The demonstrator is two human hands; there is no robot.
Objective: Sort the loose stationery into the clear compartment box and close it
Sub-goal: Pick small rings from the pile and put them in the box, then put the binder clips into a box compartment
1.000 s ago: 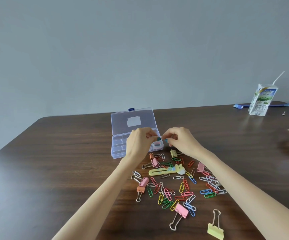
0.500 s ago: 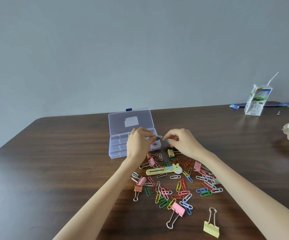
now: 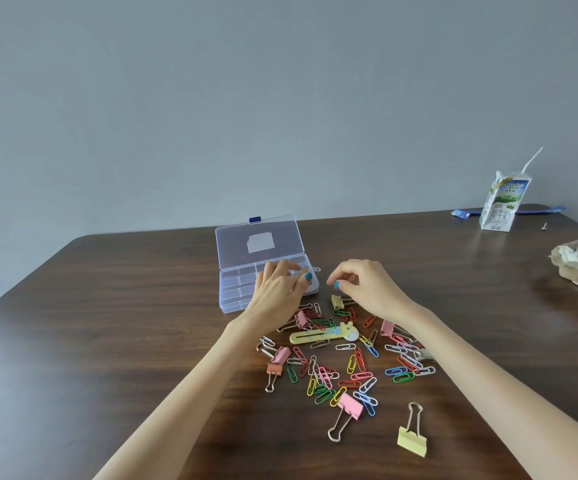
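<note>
Head view: one wide look down at a dark wooden desk [image 3: 107,341], read left to right.
Box place: the clear box [image 3: 246,289] lies on the desk at the far left of the stationery, just beyond the pile and touching none of it that I can see.
Box direction: its long axis runs left to right across the view; the lid [image 3: 258,241] is thrown back away from the person, blue latch [image 3: 254,220] at the far edge, open compartments facing up and toward the person.
Left hand: the left hand [image 3: 277,289] hovers over the box's right-hand compartments, fingers loosely spread; whether a clip sits under the fingertips I cannot tell.
Right hand: the right hand [image 3: 360,285] hangs just right of the box, thumb and forefinger pressed together; anything pinched there is too small to make out.
Pile: paper clips [image 3: 336,372], binder clips [image 3: 350,405] and a yellow giraffe slider [image 3: 322,336] lie scattered near the wrists; one yellow binder clip [image 3: 412,441] sits apart, nearest the person.
Risk, forearms: both forearms pass low over the pile, so pulling back could sweep clips toward the desk edge.
Risk, box: the box looks light; a nudge could slide it or drop the lid.
Risk, sorting: a small clip released from height may bounce into the wrong compartment.
Risk, closing: tall binder-clip handles or the long slider may stop the lid from latching.
Far right: a milk carton [image 3: 504,202] stands well apart.
</note>
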